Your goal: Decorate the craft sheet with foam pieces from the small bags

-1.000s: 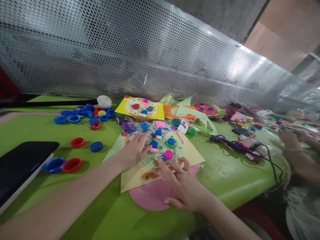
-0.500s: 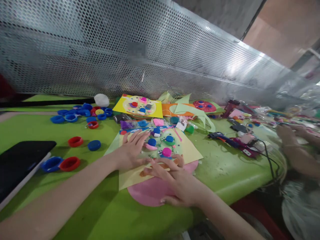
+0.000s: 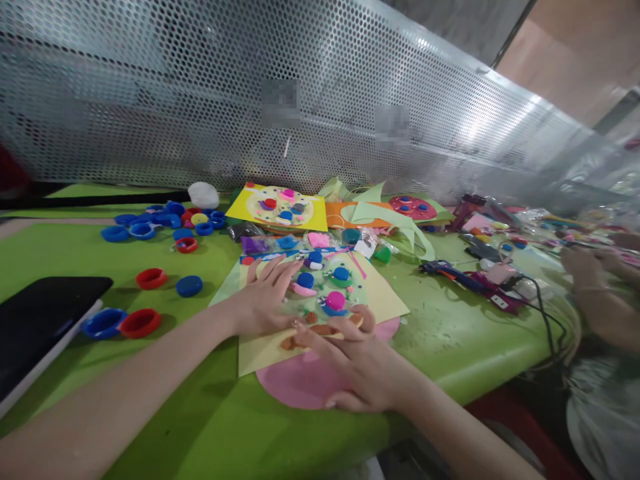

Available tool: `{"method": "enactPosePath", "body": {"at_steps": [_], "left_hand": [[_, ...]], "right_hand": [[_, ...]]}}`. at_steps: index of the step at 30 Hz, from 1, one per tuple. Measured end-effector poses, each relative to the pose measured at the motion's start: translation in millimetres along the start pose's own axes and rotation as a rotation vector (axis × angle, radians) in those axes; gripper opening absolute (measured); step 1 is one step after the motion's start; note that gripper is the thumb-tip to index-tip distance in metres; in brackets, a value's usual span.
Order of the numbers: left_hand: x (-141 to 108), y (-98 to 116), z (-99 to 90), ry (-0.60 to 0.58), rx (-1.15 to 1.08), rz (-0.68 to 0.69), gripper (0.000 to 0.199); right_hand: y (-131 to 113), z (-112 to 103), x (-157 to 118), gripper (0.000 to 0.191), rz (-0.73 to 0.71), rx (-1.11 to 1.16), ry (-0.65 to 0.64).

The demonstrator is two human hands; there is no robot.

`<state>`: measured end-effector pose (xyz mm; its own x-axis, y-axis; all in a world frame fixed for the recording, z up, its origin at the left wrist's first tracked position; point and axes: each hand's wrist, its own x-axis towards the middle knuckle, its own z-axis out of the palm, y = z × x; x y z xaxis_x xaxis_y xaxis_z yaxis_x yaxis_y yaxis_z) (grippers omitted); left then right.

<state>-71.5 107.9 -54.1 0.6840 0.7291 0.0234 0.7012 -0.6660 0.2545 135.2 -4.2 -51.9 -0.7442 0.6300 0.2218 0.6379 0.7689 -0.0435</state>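
Note:
Before me lies a paper collage on a pale yellow sheet, decorated with bottle caps and small modelled pieces. My left hand rests on its left side, fingers stretched out. A blue cap sits just right of those fingers. At the sheet's lower edge my right hand lies with fingers spread and slightly bent, touching near a brown strip that it partly covers. A magenta cap is above the right fingers. A pink paper disc sticks out from under the sheet.
Loose blue and red caps lie left, beside a black phone. Behind stands a yellow card with a finished-looking collage. Right are a glue gun with cable and another person's hands. A perforated metal panel rises behind.
Both hands stay almost in place on the collage; the right fingers have shifted slightly along the brown strip. The camera view has moved a little.

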Motion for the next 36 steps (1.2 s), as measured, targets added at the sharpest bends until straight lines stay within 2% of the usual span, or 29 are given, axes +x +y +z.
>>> {"method": "enactPosePath", "body": {"at_steps": [7,14,20,24,36], "left_hand": [[-0.4,-2.2,1.7,0.020,-0.010,0.029,0.092],[-1.0,-2.1,2.7,0.028,-0.011,0.040,0.095],[-0.3,-2.8,4.3,0.037,-0.008,0.036,0.090],[-0.5,-3.0,4.4,0.042,-0.007,0.037,0.089],[-3.4,0.4,0.4,0.000,0.007,0.023,0.095]], "right_hand": [[-3.2,-0.5,-1.6,0.077,0.041,-0.147,0.038],[1.8,0.4,-6.9,0.084,0.077,-0.082,0.084],[2.3,1.3,-5.6,0.080,0.007,-0.047,0.043],[-1.0,1.5,-0.8,0.085,0.062,-0.011,0.014],[-0.1,-0.9,-5.1,0.085,0.126,0.002,0.059]]}}
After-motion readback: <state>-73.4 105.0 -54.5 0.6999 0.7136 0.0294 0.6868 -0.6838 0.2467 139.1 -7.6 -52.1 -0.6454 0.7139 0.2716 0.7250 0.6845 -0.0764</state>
